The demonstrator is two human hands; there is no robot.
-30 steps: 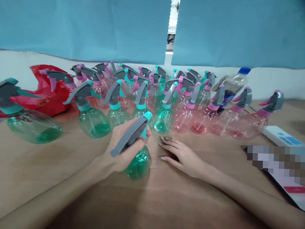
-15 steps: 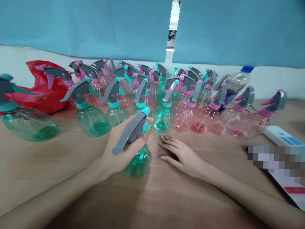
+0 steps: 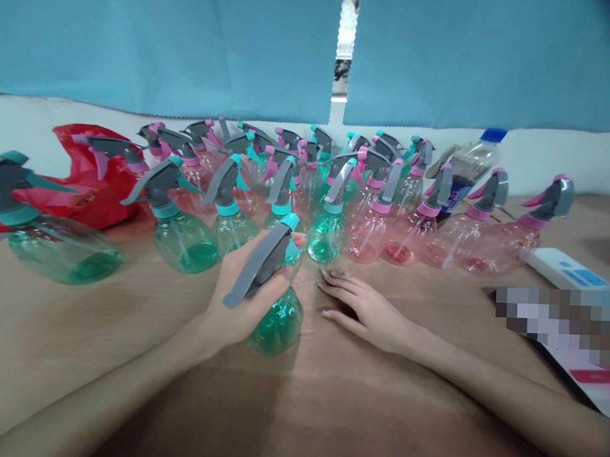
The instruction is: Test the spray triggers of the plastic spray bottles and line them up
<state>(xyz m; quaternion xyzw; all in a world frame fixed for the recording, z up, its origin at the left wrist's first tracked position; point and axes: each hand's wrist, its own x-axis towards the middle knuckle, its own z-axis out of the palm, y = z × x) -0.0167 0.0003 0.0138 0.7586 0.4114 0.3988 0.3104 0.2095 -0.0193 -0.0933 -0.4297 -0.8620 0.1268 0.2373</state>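
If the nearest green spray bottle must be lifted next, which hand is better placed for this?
Left, I would judge: the left hand is closed around the upper part of the green spray bottle. The right hand rests palm down on the table, apart from it.

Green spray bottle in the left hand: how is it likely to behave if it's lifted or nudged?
The green spray bottle looks thin-walled and see-through, so it's probably fairly light. Its glossy, rounded surface may be slippery in the left hand. The bulky grey spray head on top could make it apt to tip if nudged.
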